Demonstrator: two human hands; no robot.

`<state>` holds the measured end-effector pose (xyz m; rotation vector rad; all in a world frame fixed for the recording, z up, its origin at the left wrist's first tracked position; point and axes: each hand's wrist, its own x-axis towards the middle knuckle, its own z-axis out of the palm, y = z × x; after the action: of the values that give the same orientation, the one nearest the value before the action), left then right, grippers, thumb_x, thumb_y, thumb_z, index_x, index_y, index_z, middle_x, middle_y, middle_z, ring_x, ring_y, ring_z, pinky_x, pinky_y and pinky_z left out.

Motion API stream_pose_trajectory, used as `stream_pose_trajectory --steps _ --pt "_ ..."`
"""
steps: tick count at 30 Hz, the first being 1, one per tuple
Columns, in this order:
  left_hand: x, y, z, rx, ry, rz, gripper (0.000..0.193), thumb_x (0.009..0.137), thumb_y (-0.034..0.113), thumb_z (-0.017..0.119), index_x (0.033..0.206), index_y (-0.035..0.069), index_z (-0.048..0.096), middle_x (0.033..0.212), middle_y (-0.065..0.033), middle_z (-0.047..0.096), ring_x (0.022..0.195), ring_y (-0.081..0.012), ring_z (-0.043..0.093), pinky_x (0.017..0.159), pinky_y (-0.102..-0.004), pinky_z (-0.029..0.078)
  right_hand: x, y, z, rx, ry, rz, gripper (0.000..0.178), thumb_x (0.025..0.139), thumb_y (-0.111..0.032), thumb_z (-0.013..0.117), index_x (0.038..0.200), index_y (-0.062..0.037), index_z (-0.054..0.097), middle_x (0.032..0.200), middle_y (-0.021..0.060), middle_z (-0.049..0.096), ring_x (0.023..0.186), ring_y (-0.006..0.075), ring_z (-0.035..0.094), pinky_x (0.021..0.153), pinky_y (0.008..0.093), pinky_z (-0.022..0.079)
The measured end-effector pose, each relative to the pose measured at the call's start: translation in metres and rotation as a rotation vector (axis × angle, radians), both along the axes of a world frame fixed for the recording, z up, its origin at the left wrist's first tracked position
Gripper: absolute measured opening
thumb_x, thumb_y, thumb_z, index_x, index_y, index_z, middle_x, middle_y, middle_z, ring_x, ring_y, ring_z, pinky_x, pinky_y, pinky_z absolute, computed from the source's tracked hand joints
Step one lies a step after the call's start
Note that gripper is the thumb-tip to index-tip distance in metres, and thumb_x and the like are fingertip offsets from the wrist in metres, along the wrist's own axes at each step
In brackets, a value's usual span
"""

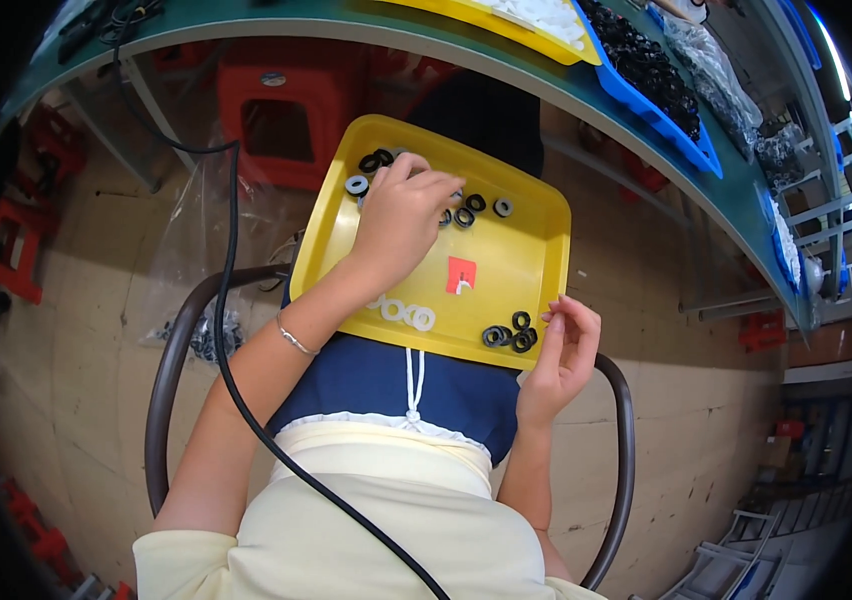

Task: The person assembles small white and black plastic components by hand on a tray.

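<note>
A yellow tray (506, 270) lies across my lap. My left hand (398, 220) reaches over its far part, fingers bent down among black rings and rings with white or grey middles; its fingertips are close to a ring, and what they pinch, if anything, is hidden. Near the tray's right front corner, my right hand (564, 360) has its fingertips drawn together toward the thumb; anything between them is too small to make out. Beside it sit several black rings (521, 340). White flat rings (394, 310) lie in a row along the near side. A red paper piece (461, 273) lies mid-tray.
Beyond the tray stands a green table (346, 24) with a yellow tray (546, 42) of white parts and a blue tray (691, 140) of black parts. A black cable (231, 300) hangs across my left forearm. Red stools (291, 110) stand under the table.
</note>
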<state>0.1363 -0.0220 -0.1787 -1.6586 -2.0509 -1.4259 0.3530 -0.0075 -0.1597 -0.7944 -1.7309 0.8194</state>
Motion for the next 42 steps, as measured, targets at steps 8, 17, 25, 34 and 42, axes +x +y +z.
stream_pose_trajectory --steps 8,17,25,34,42 --pt "-0.008 -0.06 0.01 -0.216 0.15 0.008 0.038 0.076 0.012 0.069 0.112 0.003 0.062 0.112 -0.0082 0.062 0.113 -0.029 0.046 0.097 -0.039 0.036 0.014 0.021 -0.009 0.123 -0.693 -0.111 0.016 0.087 -0.006 0.056 0.102 0.0013 0.059 0.091 0.012 0.059 0.089 0.0261 0.054 0.079 0.0333 0.044" --pt "0.018 -0.076 -0.004 -0.57 0.108 -0.35 0.032 0.071 0.024 0.074 0.098 0.008 0.065 0.091 -0.0049 0.058 0.099 -0.0242 0.047 0.09 -0.0347 0.035 0.002 0.023 -0.027 0.282 -1.026 -0.084 0.023 0.082 -0.009 0.064 0.103 0.0009 0.061 0.09 0.0153 0.057 0.091 0.0304 0.05 0.082 0.0395 0.043" --pt "0.026 -0.066 -0.012 -0.414 -0.14 -0.435 0.018 0.077 0.015 0.07 0.087 0.004 0.061 0.087 -0.0066 0.061 0.094 -0.0239 0.053 0.087 -0.0363 0.04 -0.011 0.006 -0.006 -0.336 -0.361 0.196 0.014 0.083 -0.002 0.064 0.095 0.0016 0.058 0.088 0.011 0.061 0.083 0.0243 0.058 0.077 0.0325 0.046" --pt "0.032 -0.079 0.02 -0.32 -1.523 -0.778 0.015 0.088 0.015 0.066 0.094 0.002 0.06 0.089 -0.0038 0.065 0.084 -0.0122 0.063 0.074 -0.0259 0.052 -0.013 -0.004 -0.011 0.116 -0.033 0.38 0.017 0.077 0.002 0.068 0.092 -0.0006 0.059 0.107 0.0158 0.066 0.092 0.028 0.063 0.08 0.0327 0.05" --pt "0.045 -0.087 0.022 -0.138 -1.593 -0.823 0.019 0.086 0.014 0.067 0.1 0.001 0.063 0.102 -0.005 0.061 0.093 -0.0118 0.06 0.082 -0.0243 0.05 -0.014 -0.016 0.003 0.392 -0.145 0.318 0.018 0.077 -0.002 0.07 0.091 -0.0008 0.059 0.106 0.018 0.065 0.088 0.0299 0.064 0.077 0.0338 0.052"
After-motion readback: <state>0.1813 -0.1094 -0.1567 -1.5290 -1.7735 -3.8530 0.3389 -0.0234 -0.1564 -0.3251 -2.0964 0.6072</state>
